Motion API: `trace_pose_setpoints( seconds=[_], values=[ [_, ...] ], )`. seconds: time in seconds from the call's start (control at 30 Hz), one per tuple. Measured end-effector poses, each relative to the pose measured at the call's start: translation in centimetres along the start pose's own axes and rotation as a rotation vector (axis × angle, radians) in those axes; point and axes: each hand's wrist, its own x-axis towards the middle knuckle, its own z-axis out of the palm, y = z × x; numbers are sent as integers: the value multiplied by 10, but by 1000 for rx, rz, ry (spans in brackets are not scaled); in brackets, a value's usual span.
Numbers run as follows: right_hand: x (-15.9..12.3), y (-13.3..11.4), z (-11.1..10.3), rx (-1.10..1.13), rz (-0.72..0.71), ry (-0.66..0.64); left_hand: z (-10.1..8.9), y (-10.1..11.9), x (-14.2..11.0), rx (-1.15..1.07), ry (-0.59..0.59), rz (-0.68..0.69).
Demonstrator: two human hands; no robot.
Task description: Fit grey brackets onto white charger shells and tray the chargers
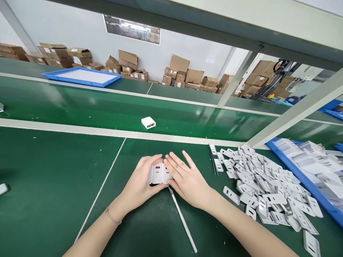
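Note:
My left hand (143, 176) curls around the left side of two white charger housings (157, 174), thumb below and fingers above. They lie side by side, each face showing a red-lined USB port above a small slot. My right hand (184, 176) covers much of the right housing, its fingers laid across the top and its thumb at the lower edge. Just below them, a silver craft knife (183, 219) rests on the green table, its tip close to my right thumb.
White slotted face plates (257, 185) are heaped at the right, with tweezers (213, 160) by the heap's left edge. Beyond it stands a blue-rimmed tray (300, 178) of white housings. One white charger (148, 122) sits on the green belt (107, 114) ahead. A slanted post (297, 114) rises at right.

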Motion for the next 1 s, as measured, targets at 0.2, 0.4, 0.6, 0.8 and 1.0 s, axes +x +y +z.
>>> trace_pose_setpoints(
  seconds=[0.2,0.4,0.6,0.8,1.0],
  values=[
    [0,-6,2,-111,-40,-9,2,0,0,48,37,39],
    [-5,-1,-20,-33,1,-83,-10,7,1,271,-16,117],
    [-75,35,-88,85,549,-49,-8,28,5,696,122,447],
    [-133,37,-88,85,634,-246,23,27,7,715,85,412],
    [-117,37,-71,517,610,-203,22,27,8,725,63,376]
  ],
)
